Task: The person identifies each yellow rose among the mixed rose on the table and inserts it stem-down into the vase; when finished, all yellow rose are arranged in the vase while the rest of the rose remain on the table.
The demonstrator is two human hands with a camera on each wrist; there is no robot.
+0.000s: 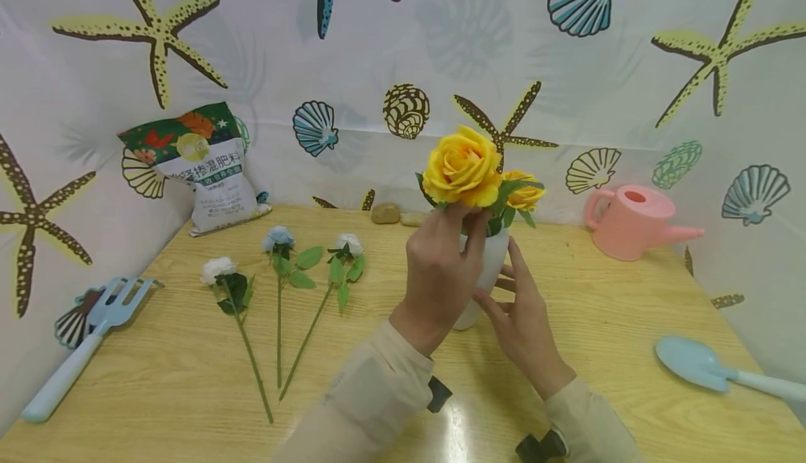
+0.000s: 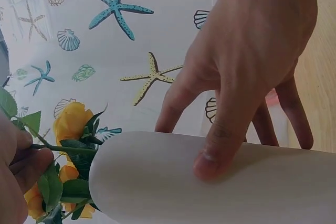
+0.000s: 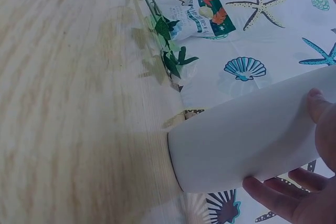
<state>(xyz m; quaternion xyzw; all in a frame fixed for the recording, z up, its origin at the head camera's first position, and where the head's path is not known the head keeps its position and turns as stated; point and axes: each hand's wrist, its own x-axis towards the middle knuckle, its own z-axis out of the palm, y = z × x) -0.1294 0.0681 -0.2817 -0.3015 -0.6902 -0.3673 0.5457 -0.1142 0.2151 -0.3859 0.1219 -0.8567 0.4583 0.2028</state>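
Note:
A white vase [image 1: 490,267] stands upright on the table with yellow roses at its mouth. My left hand [image 1: 437,267] is at the rim, just below a large yellow rose [image 1: 462,166]; in the left wrist view its thumb and fingers pinch a green, leafy stem [image 2: 71,149] that runs into the mouth. A second yellow rose [image 1: 524,194] leans out to the right. Lower down, my right hand [image 1: 525,319] grips the vase's side, thumb in front and fingers spread around it. The vase's base [image 3: 181,174] rests on the tabletop in the right wrist view.
On the left lie a white rose [image 1: 218,269], a blue rose [image 1: 278,238] and another white rose [image 1: 348,244]. A fertilizer bag [image 1: 220,187] and stones [image 1: 385,213] are behind. A hand fork [image 1: 103,323] lies far left; a pink watering can [image 1: 632,222] and trowel [image 1: 695,363] are right.

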